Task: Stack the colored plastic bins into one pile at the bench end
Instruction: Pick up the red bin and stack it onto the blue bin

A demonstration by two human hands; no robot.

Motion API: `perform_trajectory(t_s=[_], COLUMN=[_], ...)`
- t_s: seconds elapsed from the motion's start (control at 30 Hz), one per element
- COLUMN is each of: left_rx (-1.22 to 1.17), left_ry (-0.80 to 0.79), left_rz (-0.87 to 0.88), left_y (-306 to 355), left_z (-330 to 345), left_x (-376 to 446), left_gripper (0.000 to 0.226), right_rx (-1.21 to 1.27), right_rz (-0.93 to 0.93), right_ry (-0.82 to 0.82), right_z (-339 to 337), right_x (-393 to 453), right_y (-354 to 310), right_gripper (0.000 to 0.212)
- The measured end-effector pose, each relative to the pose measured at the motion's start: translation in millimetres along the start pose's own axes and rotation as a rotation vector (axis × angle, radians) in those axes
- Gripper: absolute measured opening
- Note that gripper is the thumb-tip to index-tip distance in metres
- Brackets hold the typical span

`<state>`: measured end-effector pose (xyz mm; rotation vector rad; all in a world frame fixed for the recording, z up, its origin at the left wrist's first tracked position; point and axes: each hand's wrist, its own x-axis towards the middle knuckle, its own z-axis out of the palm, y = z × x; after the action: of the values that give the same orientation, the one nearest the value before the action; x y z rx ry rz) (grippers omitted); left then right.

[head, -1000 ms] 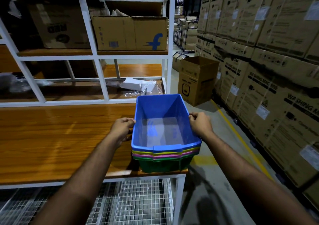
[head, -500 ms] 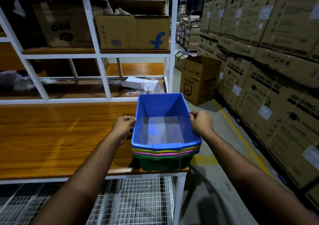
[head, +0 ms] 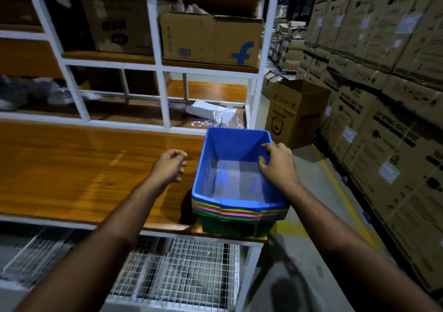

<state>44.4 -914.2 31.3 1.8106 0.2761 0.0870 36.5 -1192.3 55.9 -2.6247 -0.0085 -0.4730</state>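
nearest the camera, below the bench, sat the wire mesh shelf (head: 182, 271), and above it the wooden bench top (head: 72, 172) ran out to its right-hand end, where the pile stood. the blue bin (head: 233, 168) was nested on top, with yellow, pink and green rims showing beneath it and the green bin (head: 236, 228) at the bottom on the bench corner. a second earlier both hands had gripped the blue bin's side rims; now the left hand (head: 169, 165) had come off and hung just left of the bin, fingers loosely curled and holding nothing, clear of the rim. the right hand (head: 275, 165) had slid from the outer rim to lie over the bin's right wall, fingers spread and bent inward (whether it pressed or merely rested i could not tell). that release suggested the blue bin was seated, and with no other colored bin in view the stack looked finished. the view had also swung a little leftward. behind the bin lay a plastic-wrapped white packet (head: 213, 114) on the shelf, and right of the bin, farther off, an open cardboard box (head: 296, 112) on the floor.
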Motion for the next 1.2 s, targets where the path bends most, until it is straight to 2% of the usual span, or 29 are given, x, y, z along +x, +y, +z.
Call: perform_trajectory(t_s=[0.13, 0.27, 0.47, 0.77, 0.97, 1.2], left_rx=[0.226, 0.436, 0.754, 1.118, 1.181, 1.223], left_ry=[0.101, 0.140, 0.202, 0.206, 0.293, 0.270], left_rz=[0.197, 0.285, 0.184, 0.056, 0.029, -0.010], left_y=[-8.0, -33.8, -96.4, -174.6, -208.3, -254.2], left_z=[-52.2, -125.3, -271.7, -511.7, -634.1, -765.3], left_x=[-3.7, -12.0, -0.9, 21.5, 53.3, 128.7], left_gripper=[0.027, 0.034, 0.045, 0.064, 0.069, 0.070], right_rx=[-0.048, -0.048, -0.158, -0.140, -0.098, -0.082], right_rz=[-0.254, -0.425, -0.617, -0.640, -0.651, -0.647], right_ry=[-0.161, -0.215, -0.321, -0.471, -0.548, -0.582], right_z=[23.1, 59.6, 151.1, 298.0, 375.9, 487.8], right_x=[12.9, 12.4, 14.4, -20.8, -24.4, -1.5], right_y=[-51.9, -125.0, -272.7, -499.6, -613.9, -747.8], right_gripper=[0.047, 0.044, 0.051, 0.062, 0.066, 0.069])
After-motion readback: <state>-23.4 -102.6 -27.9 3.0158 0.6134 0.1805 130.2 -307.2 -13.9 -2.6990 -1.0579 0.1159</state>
